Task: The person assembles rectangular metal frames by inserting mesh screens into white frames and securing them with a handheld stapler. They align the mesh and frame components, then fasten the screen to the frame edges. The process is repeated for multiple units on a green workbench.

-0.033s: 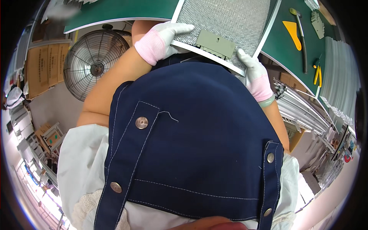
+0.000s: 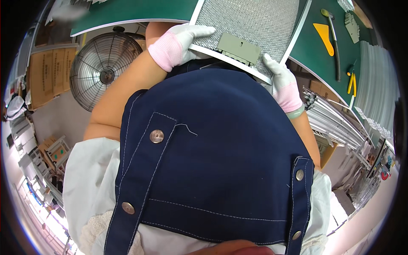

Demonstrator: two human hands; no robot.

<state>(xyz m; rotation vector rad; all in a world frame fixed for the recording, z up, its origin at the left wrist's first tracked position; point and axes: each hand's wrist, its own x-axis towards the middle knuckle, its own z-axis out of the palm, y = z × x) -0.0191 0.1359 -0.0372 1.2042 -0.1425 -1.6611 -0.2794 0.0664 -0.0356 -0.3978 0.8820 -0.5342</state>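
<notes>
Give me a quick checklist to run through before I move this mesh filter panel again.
1. Left hand gripping the near edge of the mesh filter panel: ok.
2. Right hand on the panel's near right corner: ok.
3. Gloves on both hands: ok.
4. Grey latch piece seated on the near frame: cannot tell if locked.
5. Panel lying on the green mat, near edge overhanging it: ok.
6. Yellow scraper and long-handled tool apart from the panel on the right: ok.
</notes>
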